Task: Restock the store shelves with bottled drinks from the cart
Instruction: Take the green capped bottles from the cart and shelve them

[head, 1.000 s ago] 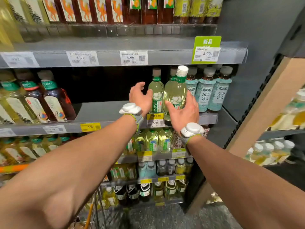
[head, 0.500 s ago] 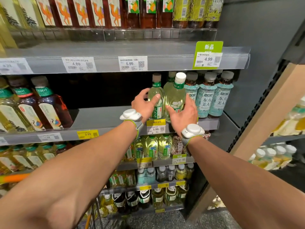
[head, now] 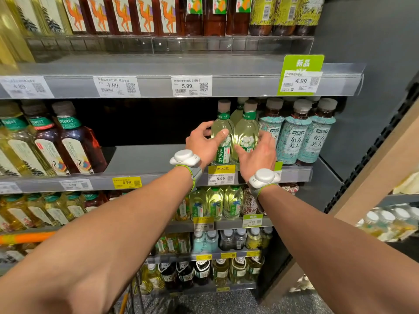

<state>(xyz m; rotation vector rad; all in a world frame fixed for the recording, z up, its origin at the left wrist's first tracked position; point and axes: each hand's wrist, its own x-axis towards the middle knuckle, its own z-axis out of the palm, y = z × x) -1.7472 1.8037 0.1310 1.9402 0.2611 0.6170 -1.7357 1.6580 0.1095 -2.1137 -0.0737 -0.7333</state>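
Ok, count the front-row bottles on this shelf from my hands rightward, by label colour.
Pale green bottles: 2, one gripped by the left hand, one by the right hand
Teal-labelled bottles: 3
Total: 5

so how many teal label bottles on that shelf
3 teal-label bottles: one beside the right hand, one in the middle, one at the right end. More may hide behind.

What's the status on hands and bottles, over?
Left hand grips left pale tea bottle; right hand holds right pale tea bottle. Both upright at shelf front. Teal-label bottles close on right.
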